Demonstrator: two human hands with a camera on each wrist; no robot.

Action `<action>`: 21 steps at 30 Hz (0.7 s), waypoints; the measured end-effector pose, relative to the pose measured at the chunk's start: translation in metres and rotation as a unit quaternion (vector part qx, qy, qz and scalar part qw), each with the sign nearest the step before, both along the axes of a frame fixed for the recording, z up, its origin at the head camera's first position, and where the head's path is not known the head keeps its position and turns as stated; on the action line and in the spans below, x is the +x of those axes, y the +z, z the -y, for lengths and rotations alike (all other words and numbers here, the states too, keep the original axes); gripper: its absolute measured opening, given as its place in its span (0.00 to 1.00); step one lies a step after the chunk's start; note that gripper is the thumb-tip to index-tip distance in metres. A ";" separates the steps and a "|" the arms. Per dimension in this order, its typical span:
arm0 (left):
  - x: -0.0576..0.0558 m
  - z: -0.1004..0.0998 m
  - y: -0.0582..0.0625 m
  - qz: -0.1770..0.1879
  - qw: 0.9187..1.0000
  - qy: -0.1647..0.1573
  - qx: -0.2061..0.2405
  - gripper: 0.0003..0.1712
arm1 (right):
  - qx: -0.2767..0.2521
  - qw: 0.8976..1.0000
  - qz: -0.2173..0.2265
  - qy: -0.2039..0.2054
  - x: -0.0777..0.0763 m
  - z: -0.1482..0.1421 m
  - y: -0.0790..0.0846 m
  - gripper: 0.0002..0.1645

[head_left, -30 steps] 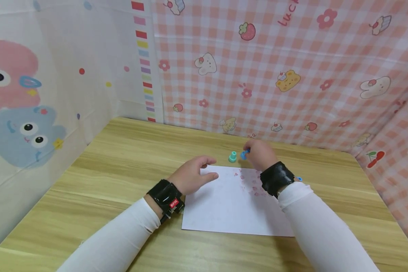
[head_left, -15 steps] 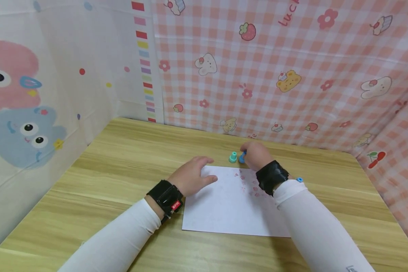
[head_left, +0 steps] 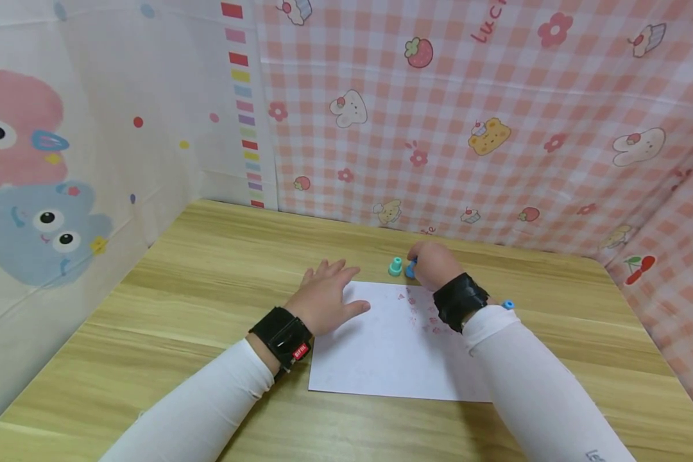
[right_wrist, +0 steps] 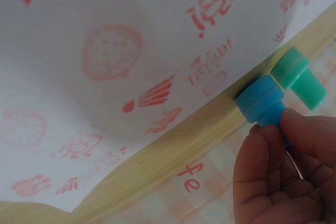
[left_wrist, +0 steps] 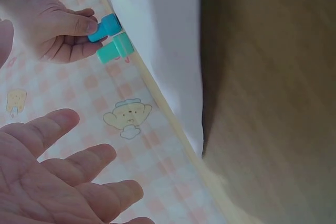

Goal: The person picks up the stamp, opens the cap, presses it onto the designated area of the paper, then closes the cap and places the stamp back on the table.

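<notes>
White paper (head_left: pixel 375 359) with red prints lies on the counter (head_left: pixel 208 256). At its far left corner, the left hand (head_left: pixel 323 299) spreads its fingers wide; beyond the far edge, the right hand (head_left: pixel 436 264) pinches a blue stamp (right_wrist: pixel 260 98), just right of a green stamp (right_wrist: pixel 298 77).

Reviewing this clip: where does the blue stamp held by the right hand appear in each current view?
Head: the blue stamp is just right of and below centre, partly hidden by the right hand.
Left wrist: upper left, held in that same hand.
Right wrist: right side, about mid-height.
Shared landmark: the green stamp, beside it in all three views.
</notes>
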State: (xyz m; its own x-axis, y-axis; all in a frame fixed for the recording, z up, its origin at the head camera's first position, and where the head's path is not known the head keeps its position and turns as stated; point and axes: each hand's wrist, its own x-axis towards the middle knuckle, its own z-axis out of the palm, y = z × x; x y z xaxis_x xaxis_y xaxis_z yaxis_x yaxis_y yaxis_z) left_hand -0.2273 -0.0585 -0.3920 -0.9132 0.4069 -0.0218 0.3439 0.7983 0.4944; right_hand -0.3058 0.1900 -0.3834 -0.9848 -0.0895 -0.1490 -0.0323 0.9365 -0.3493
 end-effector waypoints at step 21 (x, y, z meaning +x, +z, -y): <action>0.003 -0.003 0.003 0.004 1.000 -0.004 -0.015 0.43 | -0.002 1.000 -0.003 0.016 0.009 0.004 0.004 0.28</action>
